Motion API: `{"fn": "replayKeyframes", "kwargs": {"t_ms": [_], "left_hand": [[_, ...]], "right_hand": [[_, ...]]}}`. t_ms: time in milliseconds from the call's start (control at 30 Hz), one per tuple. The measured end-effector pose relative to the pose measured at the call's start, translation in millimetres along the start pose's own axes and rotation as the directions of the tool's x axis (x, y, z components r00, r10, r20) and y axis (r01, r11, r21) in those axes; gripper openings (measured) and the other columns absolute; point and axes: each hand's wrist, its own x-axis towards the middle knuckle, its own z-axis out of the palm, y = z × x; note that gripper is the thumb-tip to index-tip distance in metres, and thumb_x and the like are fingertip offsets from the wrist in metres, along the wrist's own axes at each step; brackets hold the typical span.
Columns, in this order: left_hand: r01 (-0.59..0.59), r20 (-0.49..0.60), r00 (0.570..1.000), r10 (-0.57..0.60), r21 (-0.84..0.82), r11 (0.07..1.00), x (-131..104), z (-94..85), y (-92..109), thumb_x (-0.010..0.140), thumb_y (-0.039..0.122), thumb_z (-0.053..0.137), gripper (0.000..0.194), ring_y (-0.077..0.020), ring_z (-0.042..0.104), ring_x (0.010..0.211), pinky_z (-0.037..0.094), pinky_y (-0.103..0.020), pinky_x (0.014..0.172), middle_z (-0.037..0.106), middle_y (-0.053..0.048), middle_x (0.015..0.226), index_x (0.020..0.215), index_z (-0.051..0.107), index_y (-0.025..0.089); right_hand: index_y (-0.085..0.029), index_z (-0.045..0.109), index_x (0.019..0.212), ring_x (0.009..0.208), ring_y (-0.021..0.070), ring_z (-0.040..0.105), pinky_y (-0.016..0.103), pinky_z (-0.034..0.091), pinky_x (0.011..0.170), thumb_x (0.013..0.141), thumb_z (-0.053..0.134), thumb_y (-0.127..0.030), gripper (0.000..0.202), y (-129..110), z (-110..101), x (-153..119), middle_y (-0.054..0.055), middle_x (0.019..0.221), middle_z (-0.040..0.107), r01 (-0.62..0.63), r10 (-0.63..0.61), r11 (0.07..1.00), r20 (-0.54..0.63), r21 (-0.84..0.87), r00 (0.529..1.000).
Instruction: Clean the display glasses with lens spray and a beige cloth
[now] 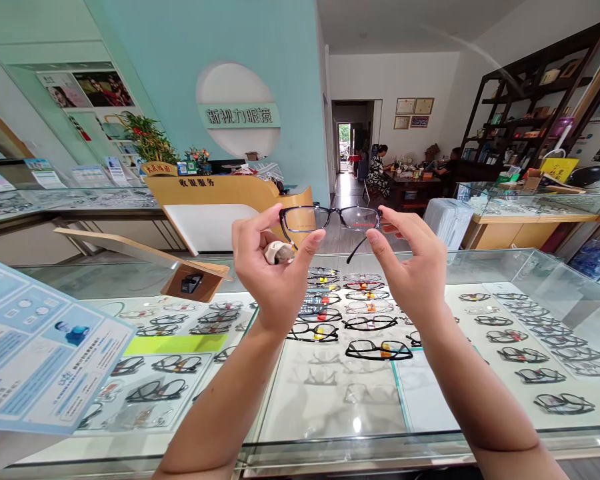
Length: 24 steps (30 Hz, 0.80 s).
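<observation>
Across the glass-topped display case with a white base, rows of eyeglasses lie in its compartments: to your left around a yellow-green strip, to your right in loose columns on white panels. Between your forearms run two columns of black and clear frames, several with orange or yellow tags; whether they sit on the glass or beneath it, you cannot tell from here.

Above them you hold up the dark-rimmed rectangular eyeglasses, lenses level. Your left hand pinches one end between thumb and fingers, with a crumpled off-white cloth tucked in it; your right hand pinches the other end, and one dark temple hangs down beside your thumb.

On your left, a tilted light-wood board stands near a pale blue printed sheet. Beyond is a curved wood-and-white reception counter with a leafy green plant on it, before a turquoise wall. At right, dark wooden open shelves hold boxes, and a person in black-and-white patterned clothing is beside a cluttered dark table.
</observation>
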Motion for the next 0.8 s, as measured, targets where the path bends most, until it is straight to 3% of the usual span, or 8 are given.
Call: {"fn": "replayKeyframes", "kwargs": {"t_ms": [200,433,600,800], "left_hand": [[0.135,0.054,0.99,-0.13,-0.099,0.986,1,2.6,-4,0.082,0.053,0.099,0.053,-0.0098,0.052,0.069,0.043,-0.027,0.06,0.07,-0.003,0.104,0.122,0.079,0.025],[0.335,0.206,0.931,-0.301,-0.151,0.93,1,7.0,-12,0.081,0.061,0.097,0.059,-0.0046,0.04,0.058,0.035,-0.022,0.05,0.078,-0.008,0.112,0.123,0.08,0.023],[0.375,0.229,0.914,-0.335,-0.161,0.913,0,8.3,-12,0.078,0.061,0.099,0.061,-0.0034,0.039,0.053,0.032,-0.021,0.045,0.078,-0.007,0.111,0.122,0.081,0.023],[0.361,0.215,0.922,-0.322,-0.179,0.915,-1,9.0,-11,0.076,0.059,0.101,0.061,-0.0044,0.041,0.057,0.033,-0.02,0.047,0.078,-0.008,0.113,0.12,0.08,0.023]], "right_hand": [[-0.025,0.079,0.131,0.097,0.0227,0.076,0.042,0.063,0.086,0.104,0.078,-0.034,0.028,-3,0,-1,0.008,0.113,0.081,0.027,-0.027,1.0,-0.067,0.0,0.997],[-0.027,0.079,0.132,0.106,0.0247,0.076,0.044,0.065,0.091,0.102,0.08,-0.029,0.031,-5,-1,0,0.009,0.116,0.08,0.119,-0.122,0.993,-0.153,-0.027,0.981],[-0.027,0.079,0.134,0.108,0.0254,0.076,0.046,0.065,0.094,0.102,0.08,-0.029,0.032,-4,-2,1,0.009,0.117,0.079,0.123,-0.126,0.992,-0.154,-0.028,0.98],[-0.03,0.077,0.137,0.113,0.0267,0.076,0.049,0.066,0.097,0.102,0.077,-0.031,0.034,-3,-2,1,0.008,0.123,0.079,0.1,-0.101,0.995,-0.143,-0.014,0.985]]}}
